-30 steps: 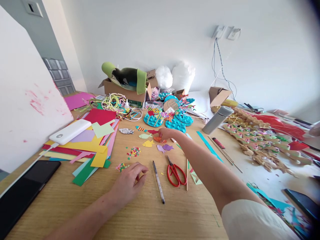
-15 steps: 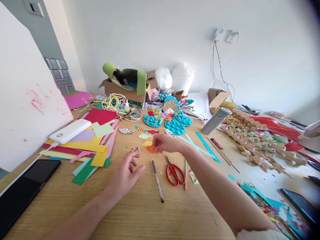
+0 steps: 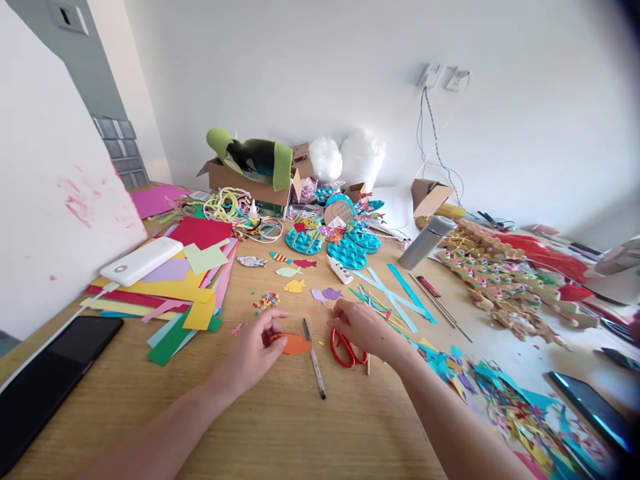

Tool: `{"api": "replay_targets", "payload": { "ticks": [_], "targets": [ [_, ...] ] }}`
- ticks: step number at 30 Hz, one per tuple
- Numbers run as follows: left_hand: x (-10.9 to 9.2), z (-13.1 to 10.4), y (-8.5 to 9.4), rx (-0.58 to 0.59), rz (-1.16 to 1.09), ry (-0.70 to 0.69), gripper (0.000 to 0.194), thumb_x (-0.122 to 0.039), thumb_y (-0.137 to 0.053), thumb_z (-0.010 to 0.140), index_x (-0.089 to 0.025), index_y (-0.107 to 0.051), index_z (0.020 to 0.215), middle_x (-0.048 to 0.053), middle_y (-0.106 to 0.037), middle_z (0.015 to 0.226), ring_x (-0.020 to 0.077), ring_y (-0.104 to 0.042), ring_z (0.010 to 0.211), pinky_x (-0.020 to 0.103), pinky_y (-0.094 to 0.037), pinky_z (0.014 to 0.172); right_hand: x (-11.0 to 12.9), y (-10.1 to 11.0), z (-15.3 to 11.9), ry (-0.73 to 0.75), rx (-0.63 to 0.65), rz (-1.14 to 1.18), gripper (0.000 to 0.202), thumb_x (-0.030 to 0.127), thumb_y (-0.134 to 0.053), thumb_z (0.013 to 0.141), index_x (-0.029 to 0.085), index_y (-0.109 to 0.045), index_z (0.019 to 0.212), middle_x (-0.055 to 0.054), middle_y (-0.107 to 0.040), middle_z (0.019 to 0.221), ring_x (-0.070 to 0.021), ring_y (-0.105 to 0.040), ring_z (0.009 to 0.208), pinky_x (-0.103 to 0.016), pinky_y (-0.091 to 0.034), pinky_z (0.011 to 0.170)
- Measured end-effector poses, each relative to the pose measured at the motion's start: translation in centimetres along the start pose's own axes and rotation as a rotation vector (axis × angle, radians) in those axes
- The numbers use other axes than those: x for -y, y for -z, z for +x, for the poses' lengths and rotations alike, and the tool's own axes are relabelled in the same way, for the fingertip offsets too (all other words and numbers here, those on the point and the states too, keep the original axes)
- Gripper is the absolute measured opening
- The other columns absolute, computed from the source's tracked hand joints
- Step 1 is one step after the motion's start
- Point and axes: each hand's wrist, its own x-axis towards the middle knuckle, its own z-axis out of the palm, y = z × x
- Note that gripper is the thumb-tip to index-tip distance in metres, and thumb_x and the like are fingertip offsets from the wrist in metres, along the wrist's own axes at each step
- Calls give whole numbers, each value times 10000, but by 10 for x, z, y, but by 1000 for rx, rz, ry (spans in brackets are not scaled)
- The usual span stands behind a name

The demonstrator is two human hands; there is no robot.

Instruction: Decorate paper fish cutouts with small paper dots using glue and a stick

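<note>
An orange paper fish (image 3: 295,344) is pinched between the thumb and fingers of my left hand (image 3: 257,347), just left of a pen (image 3: 315,363). My right hand (image 3: 357,323) is over the upper part of the red-handled scissors (image 3: 345,353); its fingers are bent down, and whether they grip anything is hidden. Beyond my hands lie paper fish: a yellow one (image 3: 295,286), a purple one (image 3: 332,293), a pale green one (image 3: 289,272) and several others. Small coloured paper bits (image 3: 266,301) form a little pile behind my left hand.
Stacked coloured paper (image 3: 200,233), a white power bank (image 3: 143,259) and a black phone (image 3: 60,373) are at the left. Turquoise bumpy pieces (image 3: 347,255) and a glue tube (image 3: 340,270) stand further back. At the right are a grey bottle (image 3: 427,243) and paper scraps (image 3: 525,407).
The orange fish has come nearer and is now in my left hand. My right hand has left the fish area and moved toward me, over the scissors.
</note>
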Motion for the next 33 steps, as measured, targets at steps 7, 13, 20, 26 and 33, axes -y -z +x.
{"api": "replay_targets", "payload": {
  "ticks": [7,13,20,26,33],
  "targets": [
    [9,-6,-6,69,336,-104,347,-141,-460,817,-203,-585,1134,-8,-638,750,139,-584,665,257,-446,664,0,-17,-22,-100,100,-184,88,221,-551,842,203,-619,896,-92,-723,957,-244,-680,893,-287,-373,630],
    [9,-6,-6,97,489,-134,344,-100,-453,807,-198,-618,1093,12,-663,771,164,-617,723,274,-460,711,-16,-10,5,-29,-55,-210,305,174,-390,947,172,-622,1146,-134,-658,1167,-251,-588,1102,-316,-387,858],
    [8,-6,-4,114,510,-132,361,-105,-448,802,-210,-615,1105,-3,-663,746,160,-619,705,265,-461,697,-38,-26,32,106,-129,-379,464,79,-451,861,234,-573,1281,-121,-613,1183,-284,-512,1092,-371,-361,912],
    [7,-7,-4,122,517,-113,362,-110,-449,806,-206,-618,1110,-3,-659,759,156,-604,674,266,-453,676,-36,-26,28,65,-147,-410,292,197,-438,924,143,-672,1089,-193,-638,1027,-325,-529,1037,-418,-358,905],
    [8,-6,-5,118,513,-105,355,-109,-450,811,-210,-616,1108,-1,-658,747,158,-613,689,259,-451,671,-7,-29,34,190,-143,-341,344,157,-417,930,178,-617,1209,-143,-628,1117,-266,-523,1051,-347,-372,906]
  ]
}}
